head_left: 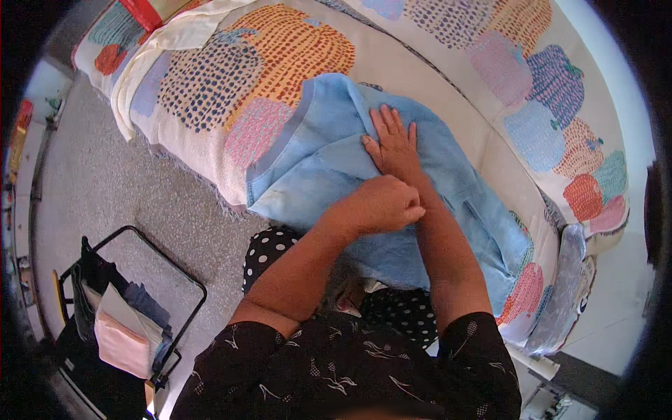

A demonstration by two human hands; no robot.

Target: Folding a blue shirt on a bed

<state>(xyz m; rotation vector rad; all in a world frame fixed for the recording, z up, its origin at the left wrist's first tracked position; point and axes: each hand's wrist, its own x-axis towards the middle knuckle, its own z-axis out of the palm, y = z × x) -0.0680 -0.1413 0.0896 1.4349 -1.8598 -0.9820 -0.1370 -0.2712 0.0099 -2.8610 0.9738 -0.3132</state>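
Observation:
A light-blue garment, denim-like, with a greyish band along its left edge, lies spread and creased over the patterned sofa seat in front of me. My right hand rests flat on its upper part, fingers apart and pointing away from me. Closed in a fist, my left hand sits just in front of my right wrist, over the cloth. Whatever may be inside that fist is hidden. The garment's near edge reaches my knees, in black trousers with white dots.
The cream sofa cover bears colourful pumpkin shapes. A cream strap-like cloth lies at its far left. On the speckled floor, lower left, a black metal-framed chair holds folded pink, white and dark clothes. A grey cushion stands at right.

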